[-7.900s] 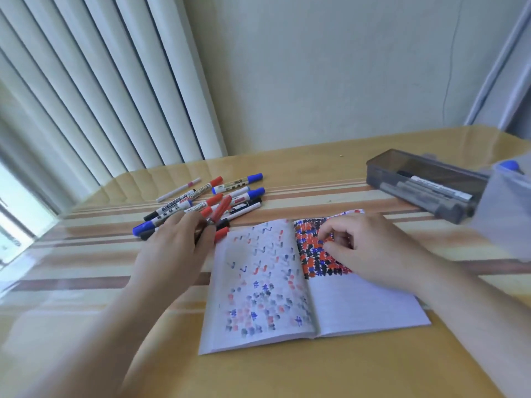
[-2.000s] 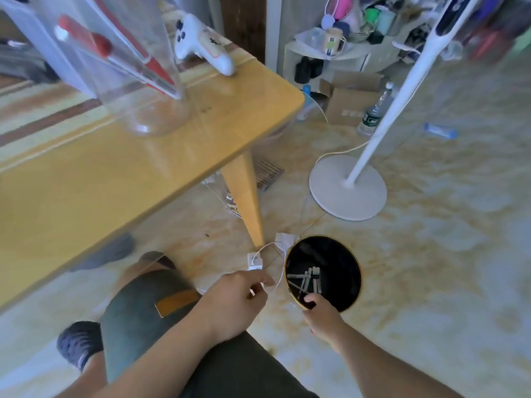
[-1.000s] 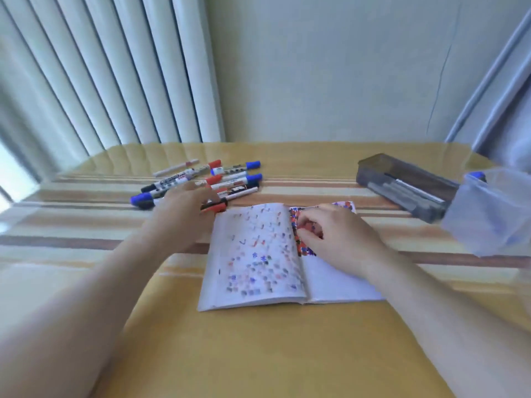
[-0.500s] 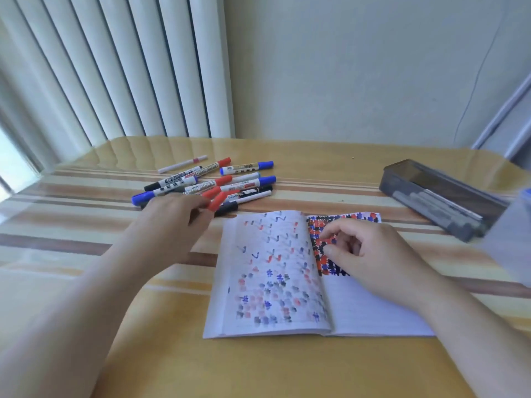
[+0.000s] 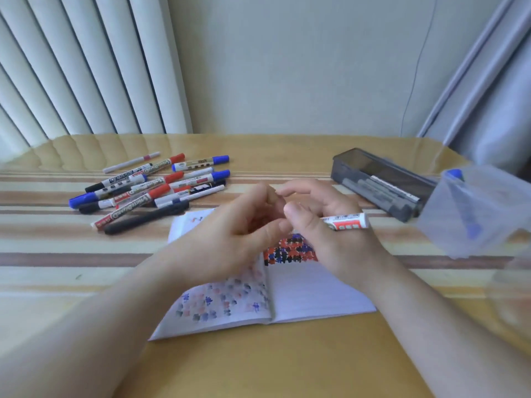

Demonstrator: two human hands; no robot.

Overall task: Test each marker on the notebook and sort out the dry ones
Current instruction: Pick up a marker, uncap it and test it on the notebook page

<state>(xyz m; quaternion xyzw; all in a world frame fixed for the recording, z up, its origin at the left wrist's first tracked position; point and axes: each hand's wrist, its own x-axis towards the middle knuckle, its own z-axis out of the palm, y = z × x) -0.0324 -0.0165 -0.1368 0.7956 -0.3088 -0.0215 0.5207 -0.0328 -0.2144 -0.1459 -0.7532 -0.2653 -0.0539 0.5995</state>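
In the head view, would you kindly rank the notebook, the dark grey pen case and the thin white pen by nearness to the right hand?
1. Notebook: directly under the right hand.
2. Dark grey pen case: on the table to the right and beyond.
3. Thin white pen: far left, behind the marker pile.

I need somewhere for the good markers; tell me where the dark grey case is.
In the head view the dark grey case lies open on the table's far right, beyond the notebook and right hand, beside the clear container.
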